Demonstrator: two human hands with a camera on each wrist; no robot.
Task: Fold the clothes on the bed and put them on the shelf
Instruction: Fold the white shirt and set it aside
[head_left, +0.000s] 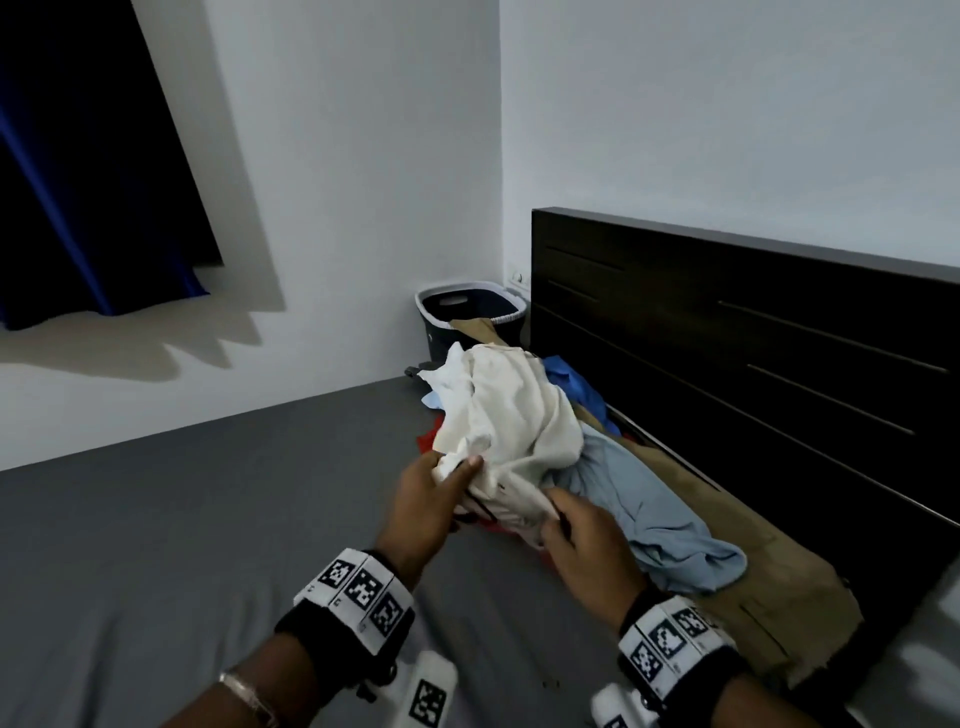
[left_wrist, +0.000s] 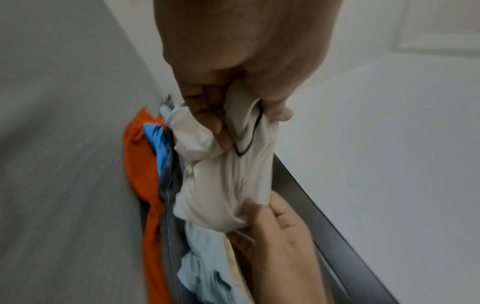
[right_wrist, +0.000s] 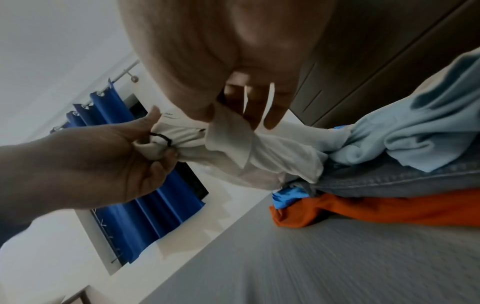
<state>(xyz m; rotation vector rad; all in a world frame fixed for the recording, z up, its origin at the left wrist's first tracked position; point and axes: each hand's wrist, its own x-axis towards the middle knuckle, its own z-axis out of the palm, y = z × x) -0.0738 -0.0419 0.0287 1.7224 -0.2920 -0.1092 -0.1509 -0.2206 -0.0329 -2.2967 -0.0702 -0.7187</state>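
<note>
While the left hand (head_left: 423, 501) pinches the crumpled cream cotton garment (head_left: 511, 415) between curled fingers (left_wrist: 207, 121), the right hand (head_left: 584, 540) grips it alongside, above the bed's clothes pile (head_left: 654, 514); judged next: spread it flat for folding

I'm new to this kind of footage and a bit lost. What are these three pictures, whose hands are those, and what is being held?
There is no machine here: a person wears one camera on the head and one on each wrist. The head view looks down at a bed with a pile of clothes beside the dark headboard. The left hand and right hand both grip a cream garment on top of the pile. The wrist views show the same grip close up, with a light blue garment, grey jeans and an orange garment underneath. A laundry basket stands in the corner.
</note>
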